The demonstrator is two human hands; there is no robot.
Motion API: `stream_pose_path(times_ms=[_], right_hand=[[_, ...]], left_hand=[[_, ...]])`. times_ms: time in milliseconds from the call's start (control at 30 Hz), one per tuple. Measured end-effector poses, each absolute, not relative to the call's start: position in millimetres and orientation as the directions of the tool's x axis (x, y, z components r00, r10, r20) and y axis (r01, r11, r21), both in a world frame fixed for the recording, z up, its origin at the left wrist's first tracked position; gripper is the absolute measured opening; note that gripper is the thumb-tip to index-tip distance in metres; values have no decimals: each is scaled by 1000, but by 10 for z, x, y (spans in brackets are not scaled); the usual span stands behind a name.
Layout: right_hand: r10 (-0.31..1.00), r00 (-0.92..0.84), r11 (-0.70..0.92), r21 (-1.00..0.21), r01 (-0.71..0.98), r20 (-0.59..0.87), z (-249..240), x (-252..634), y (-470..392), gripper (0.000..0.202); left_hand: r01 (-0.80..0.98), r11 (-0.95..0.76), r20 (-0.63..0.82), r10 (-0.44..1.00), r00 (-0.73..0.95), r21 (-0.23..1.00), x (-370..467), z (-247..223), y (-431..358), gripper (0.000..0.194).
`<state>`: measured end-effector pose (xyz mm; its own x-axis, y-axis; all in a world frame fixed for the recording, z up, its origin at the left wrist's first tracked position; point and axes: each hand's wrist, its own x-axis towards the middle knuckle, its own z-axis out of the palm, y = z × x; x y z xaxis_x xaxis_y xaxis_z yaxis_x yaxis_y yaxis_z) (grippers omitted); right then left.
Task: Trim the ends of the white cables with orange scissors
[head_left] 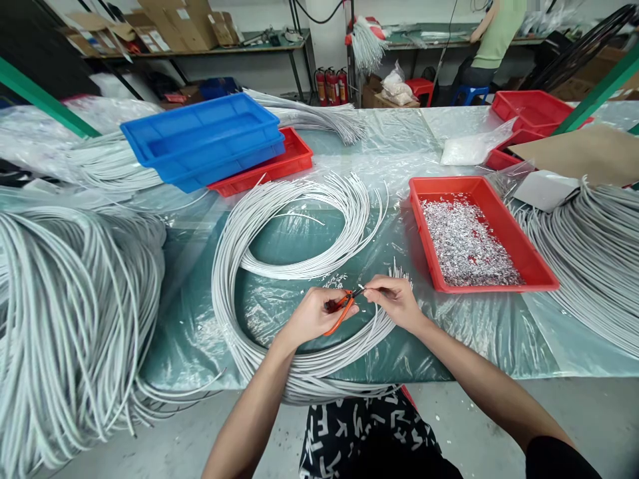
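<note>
My left hand (315,315) is closed round the orange handles of a small pair of pliers or cutters (341,315), whose dark jaws point right. Close to those jaws, my right hand (392,301) pinches the end of a cable. Loops of pale grey cable (227,286) lie on the table around and beneath both hands, with many loose ends just behind my right hand. Small white scraps (335,280) are scattered inside the coil, behind the tool.
A red tray (499,289) of small metallic pieces stands to the right. Blue trays (200,136) rest over a red tray (299,159) at the back left. Big cable bundles (74,299) flank the workspace. A person (494,40) sits at the far bench.
</note>
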<state>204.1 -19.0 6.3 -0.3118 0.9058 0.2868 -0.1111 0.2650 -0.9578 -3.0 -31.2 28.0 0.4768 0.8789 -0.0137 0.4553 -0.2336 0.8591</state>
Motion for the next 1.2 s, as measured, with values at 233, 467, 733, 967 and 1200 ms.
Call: stream_pose_path(times_ms=[233,467,733,967,1200], right_hand=[[897,-303,306,-946,-103,323,72,2036,-188,17],[896,-291,323,-942,-91,336,69,2030,-195,16],[912,-285,298,-954,-32,294,85,2034,-199,22],[899,-342,281,-959,-25,273,134,2065,-208,24],[904,-349,276,-960,34,248,161,2083,-214,26]], left_hand=[[453,-255,13,882,472,854,-31,269,-318,34],[460,-281,49,889,454,842,-18,292,-318,36],[435,-265,47,891,451,860,-23,276,-321,37],[456,-257,37,898,438,852,-20,272,-329,35],[464,-251,22,895,445,850,-21,275,-327,33]])
